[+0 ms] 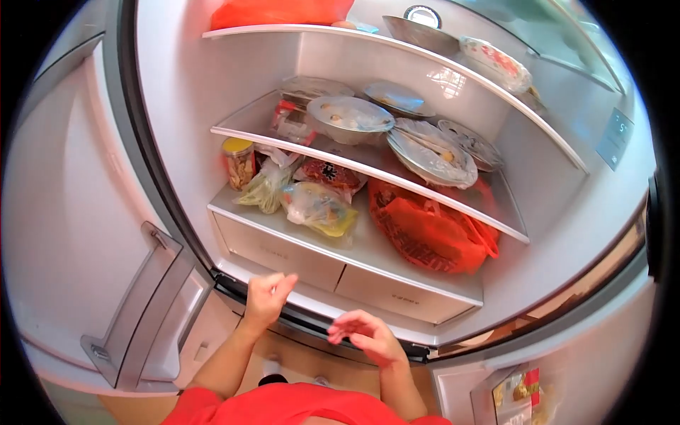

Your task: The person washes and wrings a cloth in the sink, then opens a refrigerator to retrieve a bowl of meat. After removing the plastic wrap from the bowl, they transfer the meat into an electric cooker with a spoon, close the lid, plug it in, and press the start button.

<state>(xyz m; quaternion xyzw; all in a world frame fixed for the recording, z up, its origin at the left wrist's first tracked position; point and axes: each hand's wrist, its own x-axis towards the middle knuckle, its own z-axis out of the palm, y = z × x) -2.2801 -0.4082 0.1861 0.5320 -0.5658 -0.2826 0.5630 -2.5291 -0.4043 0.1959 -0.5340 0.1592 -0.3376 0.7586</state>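
Note:
My left hand (268, 299) is closed in a loose fist in front of the refrigerator's lower drawers (283, 251), with nothing visible in it. To its right, my right hand (367, 338) is half curled with its fingers apart, and it holds nothing. Both hands are short of the shelves, above the refrigerator's bottom edge. On the lowest shelf, nearest to them, lie a clear bag with yellow-green contents (319, 209), a bag of pale green vegetables (265, 184), a dark red package (329, 173), a jar with a yellow lid (239, 161) and a large red plastic bag (432, 227).
The middle shelf (340, 156) bears several wrapped dishes, among them a covered bowl (350, 117) and a plate with chopsticks (432, 152). A red bag (280, 10) and bowls sit on top. The left door (85, 212) and right door (567, 375) stand open.

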